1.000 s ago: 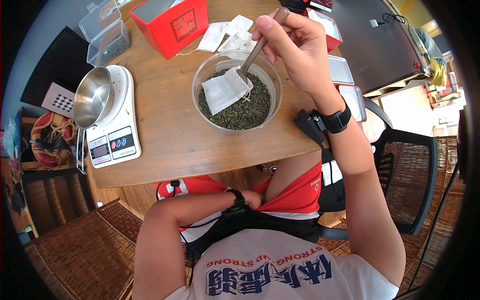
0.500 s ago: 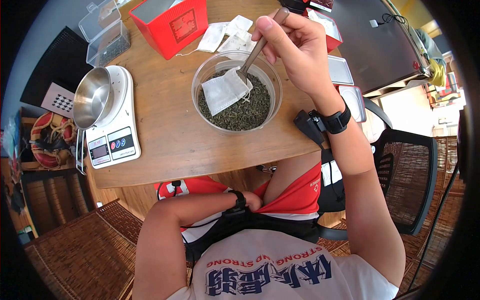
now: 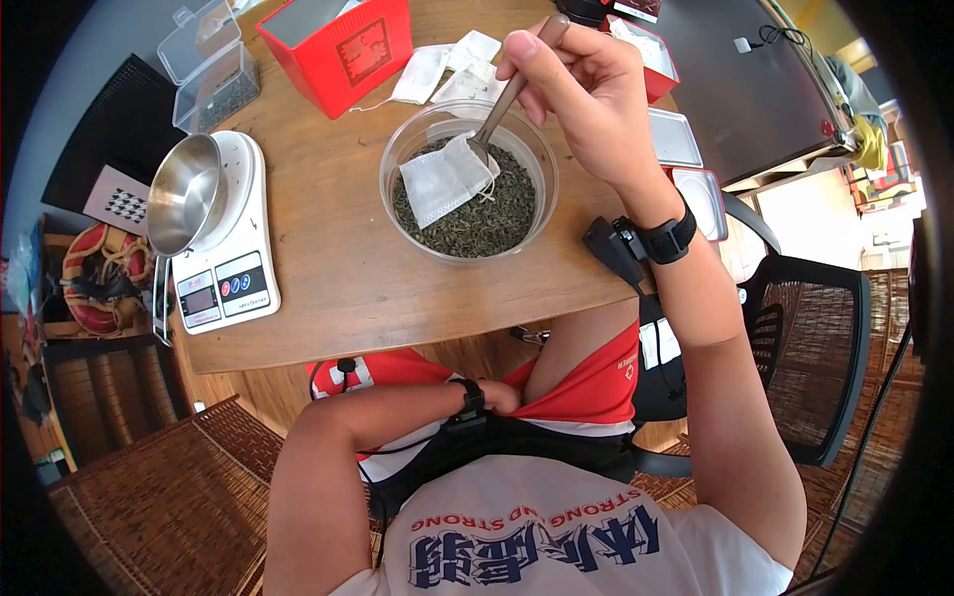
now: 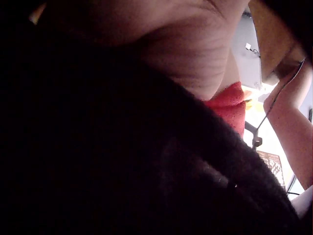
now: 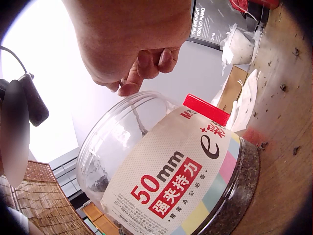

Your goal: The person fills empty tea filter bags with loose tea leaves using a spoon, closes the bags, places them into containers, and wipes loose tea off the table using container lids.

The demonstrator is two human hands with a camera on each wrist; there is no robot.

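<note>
While the right hand [image 3: 596, 111] is pinching the metal utensil [image 3: 505, 105] over the tub [image 3: 429, 127], the white pouch [image 3: 445, 185] is lying inside on dried leaves [image 3: 512, 217]. It's probably feeling light, floppy and tearable, so I'd be gripping its edge; can't tell how the left hand's [image 3: 503, 396] fingers are sitting.
</note>
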